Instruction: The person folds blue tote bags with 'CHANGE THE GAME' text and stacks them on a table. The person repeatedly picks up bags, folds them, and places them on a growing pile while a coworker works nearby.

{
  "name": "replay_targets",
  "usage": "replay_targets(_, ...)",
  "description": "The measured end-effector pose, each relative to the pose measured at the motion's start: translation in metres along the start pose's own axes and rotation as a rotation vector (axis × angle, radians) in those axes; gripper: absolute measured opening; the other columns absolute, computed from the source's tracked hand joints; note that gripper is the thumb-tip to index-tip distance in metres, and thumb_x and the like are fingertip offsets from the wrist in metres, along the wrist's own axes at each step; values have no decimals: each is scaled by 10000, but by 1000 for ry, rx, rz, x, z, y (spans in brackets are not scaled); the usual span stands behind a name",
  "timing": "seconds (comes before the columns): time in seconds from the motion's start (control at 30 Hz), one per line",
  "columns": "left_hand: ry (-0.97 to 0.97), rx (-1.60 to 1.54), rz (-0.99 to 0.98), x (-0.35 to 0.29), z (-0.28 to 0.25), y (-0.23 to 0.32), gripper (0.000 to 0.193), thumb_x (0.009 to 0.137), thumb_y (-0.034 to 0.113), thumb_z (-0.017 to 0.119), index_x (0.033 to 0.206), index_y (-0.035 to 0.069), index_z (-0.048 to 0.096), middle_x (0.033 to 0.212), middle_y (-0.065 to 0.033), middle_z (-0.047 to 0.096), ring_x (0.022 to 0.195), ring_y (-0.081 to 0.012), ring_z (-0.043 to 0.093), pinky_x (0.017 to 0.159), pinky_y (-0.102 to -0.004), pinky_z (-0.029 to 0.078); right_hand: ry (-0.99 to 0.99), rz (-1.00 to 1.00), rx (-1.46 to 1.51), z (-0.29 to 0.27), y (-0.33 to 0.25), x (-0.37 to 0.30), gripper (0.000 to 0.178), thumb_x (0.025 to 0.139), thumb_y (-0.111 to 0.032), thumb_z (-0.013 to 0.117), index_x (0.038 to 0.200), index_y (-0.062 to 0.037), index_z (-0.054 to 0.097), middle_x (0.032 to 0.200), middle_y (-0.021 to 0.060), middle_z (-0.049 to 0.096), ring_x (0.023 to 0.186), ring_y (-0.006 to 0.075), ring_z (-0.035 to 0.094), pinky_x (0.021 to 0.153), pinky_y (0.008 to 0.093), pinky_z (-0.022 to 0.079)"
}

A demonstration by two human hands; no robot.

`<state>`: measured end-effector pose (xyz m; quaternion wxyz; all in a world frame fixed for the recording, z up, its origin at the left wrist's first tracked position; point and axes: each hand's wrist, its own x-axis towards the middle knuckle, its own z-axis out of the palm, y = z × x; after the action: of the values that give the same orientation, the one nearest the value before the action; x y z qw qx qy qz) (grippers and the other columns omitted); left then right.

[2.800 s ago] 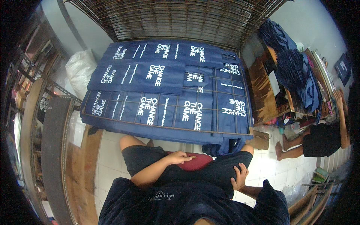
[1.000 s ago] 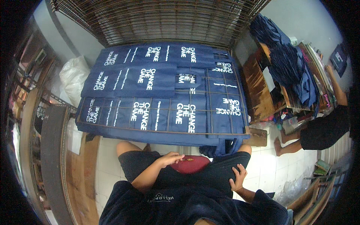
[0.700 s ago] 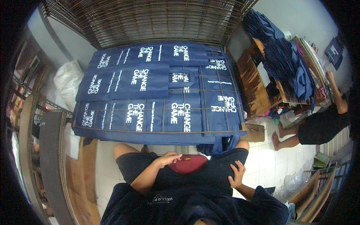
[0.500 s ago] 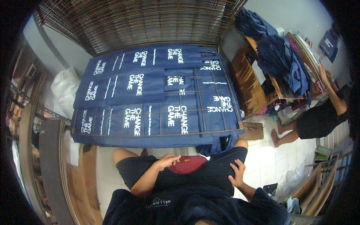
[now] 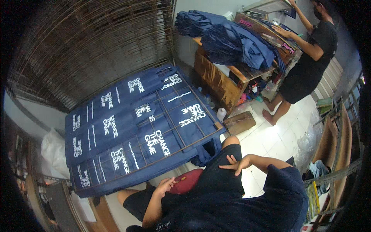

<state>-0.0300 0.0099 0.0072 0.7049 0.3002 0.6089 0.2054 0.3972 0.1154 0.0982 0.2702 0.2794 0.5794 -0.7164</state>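
Note:
My left hand (image 5: 165, 186) is over my left thigh, fingers curled together beside a maroon rounded thing (image 5: 189, 181) between my legs. Whether anything small is in those fingers I cannot make out. My right hand (image 5: 235, 164) is above my right thigh, its fingers spread and holding nothing. In front of my knees lie navy fabric pieces (image 5: 127, 154) with white printing, in overlapping rows on a wire drying rack (image 5: 185, 149). Some of the rack's thin rods cross over the nearer pieces. Dark cloth hangs at the rack's near right corner, close to my right knee.
Raised wire racks (image 5: 96, 46) stand behind the fabric. At the back right, a wooden table (image 5: 216, 79) bears a heap of navy fabric (image 5: 239, 42). A co-worker (image 5: 309, 65) stands there, arms raised at a frame. A wooden box (image 5: 240, 123) and a white bottle (image 5: 221, 113) sit on the floor.
The view has turned right, so the rack appears farther left and tilted. My right hand has come up off the thigh with fingers spread. More of the co-worker shows now.

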Motion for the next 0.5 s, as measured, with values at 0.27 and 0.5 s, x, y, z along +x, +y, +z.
replay_targets(0.27, -54, -116, -20, -4, -2, 1, 347, 880, 420, 555, 847, 76, 585, 636, 38, 473, 506, -49, 357, 470, -210, 274, 113, -184, 71, -36, -18, -22, 968, 750, -527, 656, 1456, -147, 116, 1505, 169, 36, 1384, 317, 29, 1085, 492, 114)
replay_targets(0.5, -22, -153, -37, -4, -1, 2, 386, 875, 439, 551, 836, 56, 576, 630, 38, 470, 486, -54, 342, 463, -206, 266, 1480, -1223, 753, -151, -80, -189, 719, 830, -641, 458, 1269, -77, 382, 1017, 68, 585, 909, 178, 571, 724, 336, 459)
